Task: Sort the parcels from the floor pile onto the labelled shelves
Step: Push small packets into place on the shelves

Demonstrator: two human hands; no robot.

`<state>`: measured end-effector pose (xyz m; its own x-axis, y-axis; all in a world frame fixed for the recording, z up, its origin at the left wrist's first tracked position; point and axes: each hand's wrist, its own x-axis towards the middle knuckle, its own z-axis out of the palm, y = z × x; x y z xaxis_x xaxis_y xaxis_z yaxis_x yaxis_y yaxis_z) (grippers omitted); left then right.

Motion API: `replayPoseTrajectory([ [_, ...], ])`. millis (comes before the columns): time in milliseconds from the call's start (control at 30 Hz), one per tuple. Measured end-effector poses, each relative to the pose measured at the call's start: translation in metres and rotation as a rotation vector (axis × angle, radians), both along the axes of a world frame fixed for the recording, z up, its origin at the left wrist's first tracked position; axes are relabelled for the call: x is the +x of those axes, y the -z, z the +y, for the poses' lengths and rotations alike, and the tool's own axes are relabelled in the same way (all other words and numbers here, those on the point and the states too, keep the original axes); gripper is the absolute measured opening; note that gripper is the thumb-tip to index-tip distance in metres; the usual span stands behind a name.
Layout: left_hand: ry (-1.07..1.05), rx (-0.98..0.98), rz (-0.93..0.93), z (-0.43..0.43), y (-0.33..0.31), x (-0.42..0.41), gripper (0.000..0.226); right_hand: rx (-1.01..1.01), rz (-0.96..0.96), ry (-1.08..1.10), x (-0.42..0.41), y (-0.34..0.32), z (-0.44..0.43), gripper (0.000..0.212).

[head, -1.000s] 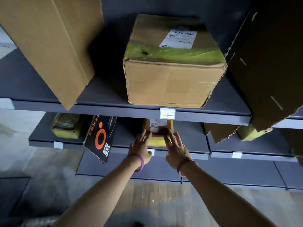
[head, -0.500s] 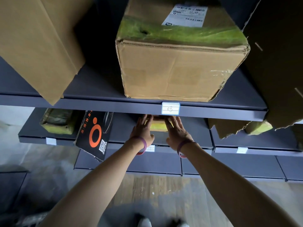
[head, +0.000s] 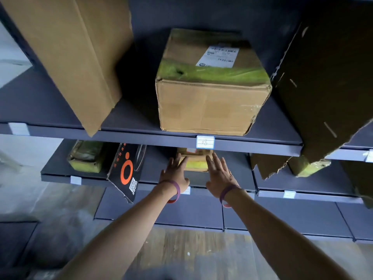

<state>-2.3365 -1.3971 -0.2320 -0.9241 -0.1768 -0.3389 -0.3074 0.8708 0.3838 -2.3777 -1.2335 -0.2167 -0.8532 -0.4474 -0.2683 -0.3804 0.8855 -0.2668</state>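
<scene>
Right now I have the parcel (head: pixel 197 163) sitting on the middle shelf (head: pixel 156 168), a little back from its front edge and partly hidden under the front lip of the top shelf (head: pixel 141 136). It is a small brown carton, with a band of yellow-green tape across its near face and a pale sticker on top that is too small to read. My left hand (head: pixel 175 174) is flat, its fingers straight and slightly spread, the tips lying against the parcel's left side. My right hand (head: pixel 220 178) mirrors it, fingers straight and fanned, touching the right side. Each wrist wears a purple band (head: pixel 175 188). The shelves are dark grey metal with white tags along their front edges; the tag (head: pixel 205 142) just above the parcel is handwritten. On the top shelf a larger box (head: pixel 210 107) with green tape and a shipping label stands above that tag, between a tall carton (head: pixel 80 57) and a dark carton (head: pixel 327 77). Near the middle shelf's left end a black box (head: pixel 126 174) with an orange ring overhangs the edge. Below lies a pale wood floor (head: pixel 181 249).
</scene>
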Motion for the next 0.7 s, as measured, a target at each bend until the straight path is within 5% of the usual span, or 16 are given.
replayPoseTrajectory([
  [700, -0.073, -0.034, 0.469, 0.022, -0.226, 0.1, 0.067, -0.136, 0.298, -0.106, 0.089, -0.206, 0.061, 0.08],
])
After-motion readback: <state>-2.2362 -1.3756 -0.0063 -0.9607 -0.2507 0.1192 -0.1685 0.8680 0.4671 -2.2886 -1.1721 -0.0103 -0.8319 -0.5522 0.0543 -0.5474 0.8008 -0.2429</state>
